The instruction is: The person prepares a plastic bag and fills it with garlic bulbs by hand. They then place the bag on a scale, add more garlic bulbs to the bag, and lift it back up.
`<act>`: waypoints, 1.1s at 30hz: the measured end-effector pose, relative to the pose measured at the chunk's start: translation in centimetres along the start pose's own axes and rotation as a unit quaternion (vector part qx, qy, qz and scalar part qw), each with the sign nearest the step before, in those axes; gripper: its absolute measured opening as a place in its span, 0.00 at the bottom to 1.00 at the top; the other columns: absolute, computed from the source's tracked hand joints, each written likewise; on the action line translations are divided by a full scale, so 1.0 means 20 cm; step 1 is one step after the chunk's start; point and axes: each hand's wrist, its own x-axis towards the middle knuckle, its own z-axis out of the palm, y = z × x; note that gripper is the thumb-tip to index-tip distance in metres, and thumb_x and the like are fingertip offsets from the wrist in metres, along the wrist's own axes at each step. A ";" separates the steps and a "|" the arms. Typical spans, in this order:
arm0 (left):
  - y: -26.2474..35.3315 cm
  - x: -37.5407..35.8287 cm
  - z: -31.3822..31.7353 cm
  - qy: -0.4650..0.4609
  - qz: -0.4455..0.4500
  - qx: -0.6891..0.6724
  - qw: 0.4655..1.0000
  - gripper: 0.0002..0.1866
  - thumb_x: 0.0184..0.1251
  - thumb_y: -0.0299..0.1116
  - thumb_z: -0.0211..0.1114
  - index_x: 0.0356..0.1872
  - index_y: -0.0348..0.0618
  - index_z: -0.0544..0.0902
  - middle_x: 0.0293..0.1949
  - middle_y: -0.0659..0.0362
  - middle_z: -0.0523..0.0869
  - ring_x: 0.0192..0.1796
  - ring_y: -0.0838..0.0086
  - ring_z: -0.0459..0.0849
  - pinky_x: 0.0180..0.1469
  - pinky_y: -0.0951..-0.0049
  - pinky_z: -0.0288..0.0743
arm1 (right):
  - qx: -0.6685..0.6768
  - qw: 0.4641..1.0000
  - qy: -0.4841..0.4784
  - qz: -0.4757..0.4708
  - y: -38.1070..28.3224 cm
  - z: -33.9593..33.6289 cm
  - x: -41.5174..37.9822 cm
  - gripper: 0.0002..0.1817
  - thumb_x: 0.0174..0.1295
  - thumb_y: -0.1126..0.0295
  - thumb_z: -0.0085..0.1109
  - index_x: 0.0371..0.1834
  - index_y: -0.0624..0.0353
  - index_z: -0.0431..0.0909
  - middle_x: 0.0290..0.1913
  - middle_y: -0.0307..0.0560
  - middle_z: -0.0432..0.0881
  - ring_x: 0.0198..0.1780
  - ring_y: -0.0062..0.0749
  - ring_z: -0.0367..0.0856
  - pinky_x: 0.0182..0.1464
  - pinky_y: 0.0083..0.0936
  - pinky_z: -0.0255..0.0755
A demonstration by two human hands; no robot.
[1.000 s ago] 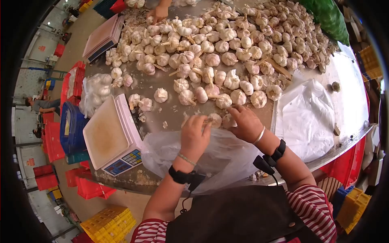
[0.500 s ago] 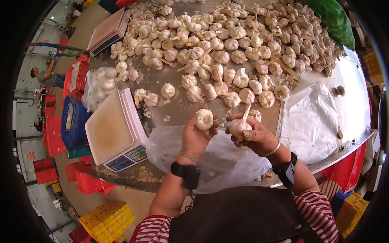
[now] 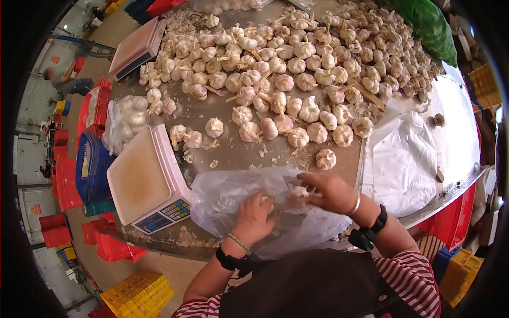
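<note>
A clear plastic bag (image 3: 222, 183) lies at the table's near edge under both of my hands. My left hand (image 3: 253, 218), back upward, is curled over the bag, with a pale bit of a garlic bulb (image 3: 268, 203) showing at its fingertips. To its right, my right hand (image 3: 331, 193) has its fingers stretched out and apart. Just beyond those fingertips is a second garlic bulb (image 3: 298, 192), partly blurred and against the bag. A single bulb (image 3: 325, 159) sits on the table above my right hand.
A large heap of garlic (image 3: 286, 58) covers the table's far side. A scale (image 3: 140, 177) stands at left, with a bagged lot of bulbs (image 3: 126, 121) behind it. White plastic sheeting (image 3: 400, 164) lies right. A green net sack (image 3: 429, 29) is at the far right.
Both hands have come down toward me onto the clear bag with the garlic bulbs they held up. My right hand's fingers have opened from around its bulb.
</note>
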 end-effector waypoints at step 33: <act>-0.24 -0.05 -0.13 0.151 -0.103 -0.129 0.975 0.19 0.60 0.31 0.60 0.52 0.40 0.73 0.50 0.47 0.78 0.52 0.57 0.78 0.50 0.60 0.73 | -0.223 0.953 -0.162 -0.126 -0.15 0.11 0.16 0.33 0.54 0.58 0.65 0.64 0.49 0.66 0.60 0.60 0.71 0.59 0.53 0.72 0.56 0.46 0.68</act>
